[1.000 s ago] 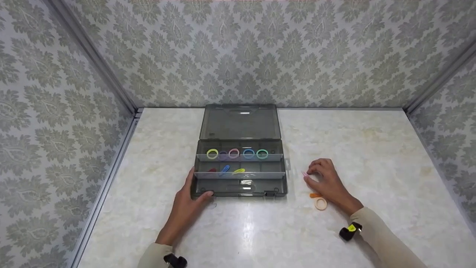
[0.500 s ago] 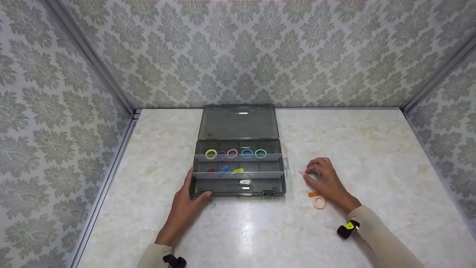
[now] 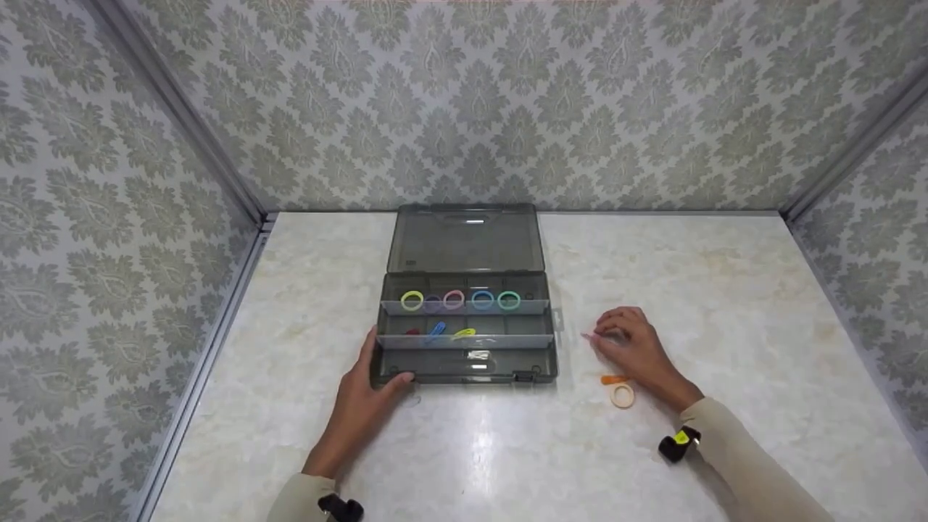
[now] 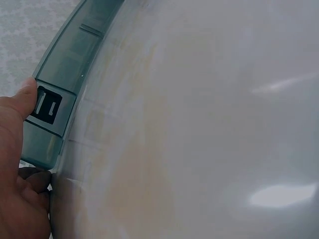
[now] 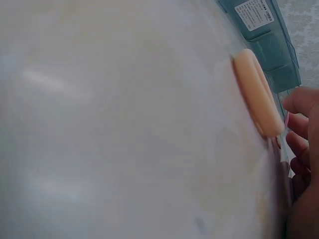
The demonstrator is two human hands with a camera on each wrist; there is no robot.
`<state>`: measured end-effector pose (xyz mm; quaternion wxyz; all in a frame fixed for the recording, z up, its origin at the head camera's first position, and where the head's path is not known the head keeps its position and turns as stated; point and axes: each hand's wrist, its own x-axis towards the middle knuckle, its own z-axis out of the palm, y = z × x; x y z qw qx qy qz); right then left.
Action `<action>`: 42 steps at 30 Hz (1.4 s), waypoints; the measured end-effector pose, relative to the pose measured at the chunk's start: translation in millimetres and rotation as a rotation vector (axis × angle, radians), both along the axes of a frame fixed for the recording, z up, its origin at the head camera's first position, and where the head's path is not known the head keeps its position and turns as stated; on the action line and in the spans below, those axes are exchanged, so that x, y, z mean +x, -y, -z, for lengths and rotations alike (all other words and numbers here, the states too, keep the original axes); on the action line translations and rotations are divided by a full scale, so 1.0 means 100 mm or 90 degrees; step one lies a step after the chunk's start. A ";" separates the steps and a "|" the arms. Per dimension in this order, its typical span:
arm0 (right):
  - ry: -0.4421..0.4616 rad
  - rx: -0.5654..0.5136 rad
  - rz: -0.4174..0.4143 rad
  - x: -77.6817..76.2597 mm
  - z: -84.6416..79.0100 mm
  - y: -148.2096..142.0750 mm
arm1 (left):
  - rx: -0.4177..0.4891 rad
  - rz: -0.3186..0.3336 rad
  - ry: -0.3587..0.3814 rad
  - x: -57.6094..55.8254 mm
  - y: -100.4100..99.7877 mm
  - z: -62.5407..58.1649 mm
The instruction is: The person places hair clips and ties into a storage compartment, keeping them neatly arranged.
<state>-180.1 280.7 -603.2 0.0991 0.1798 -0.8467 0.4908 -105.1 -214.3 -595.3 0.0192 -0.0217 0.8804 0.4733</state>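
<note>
My left hand [image 3: 360, 391] grips the front left corner of an open grey see-through divider box [image 3: 428, 360], its thumb on the front wall. On the table right of the box, my right hand [image 3: 632, 346] pinches a small pink hair clip [image 3: 588, 336] between thumb and fingers. Nearer its wrist lie an orange hair clip [image 3: 613, 379] and a beige hair tie [image 3: 622, 396], which also shows large in the right wrist view. Several coloured hair ties, such as a green one [image 3: 510, 291], stand in the back compartment. The middle one holds red, blue [image 3: 436, 332] and yellow [image 3: 464, 333] clips.
The box's lid [image 3: 467, 243] lies folded back toward the patterned rear wall [image 3: 478, 109]. Clear dividers [image 3: 507, 341] split the box into three long rows. A pale marbled tabletop [image 3: 464, 449] carries everything, with side walls at left and right.
The pink clip has turned slightly in the right hand's fingers, which have drawn a little closer together. The left hand stays at the box corner, and the box stays put.
</note>
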 end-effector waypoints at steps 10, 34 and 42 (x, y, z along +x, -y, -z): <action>0.009 0.008 0.002 -0.13 -0.23 0.09 | 0.012 0.007 -0.008 -0.01 -0.02 0.01; -0.052 0.053 -0.092 -0.34 -0.55 0.75 | 0.004 -0.010 0.003 -0.01 -0.03 -0.01; -0.049 0.106 -0.122 -0.36 -0.59 0.97 | 0.005 -0.008 0.009 0.00 -0.02 -0.01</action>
